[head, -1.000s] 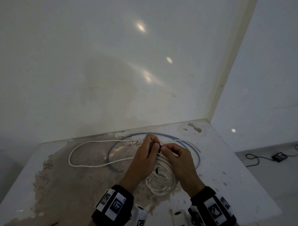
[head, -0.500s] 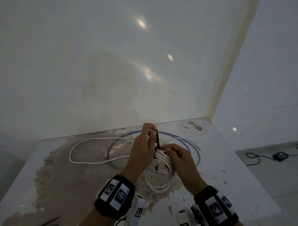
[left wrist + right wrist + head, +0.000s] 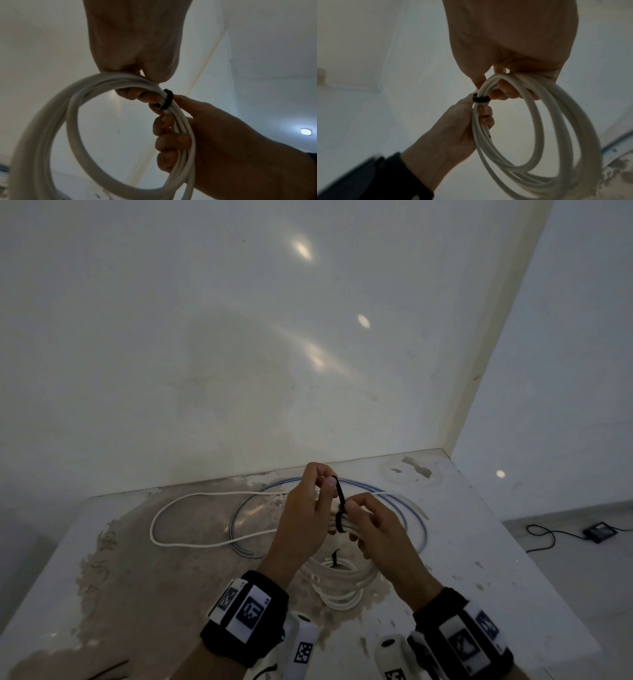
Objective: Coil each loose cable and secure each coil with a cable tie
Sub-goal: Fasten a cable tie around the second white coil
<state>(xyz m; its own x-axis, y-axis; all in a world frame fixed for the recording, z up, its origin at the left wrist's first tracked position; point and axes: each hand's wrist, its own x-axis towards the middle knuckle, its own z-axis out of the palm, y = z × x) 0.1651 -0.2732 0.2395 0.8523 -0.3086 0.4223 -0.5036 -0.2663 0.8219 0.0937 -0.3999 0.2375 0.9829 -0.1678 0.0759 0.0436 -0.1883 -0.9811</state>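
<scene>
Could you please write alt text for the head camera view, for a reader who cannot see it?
Two hands hold a white cable coil above a stained table: the left hand pulls the tail of a black tie looped round the coil, while the right hand grips the coil beside it. A loose white cable and a blue-striped one lie behind.

**Three views meeting at one tie**

My head camera looks forward and down from above the table (image 3: 102, 542), with both hands low in frame and much wall behind. My left wrist camera sits close under the left hand (image 3: 137, 40), facing upward past it. The right wrist camera does likewise under the right hand (image 3: 513, 33). All three share the white cable coil (image 3: 337, 583) and black cable tie (image 3: 339, 508).
</scene>
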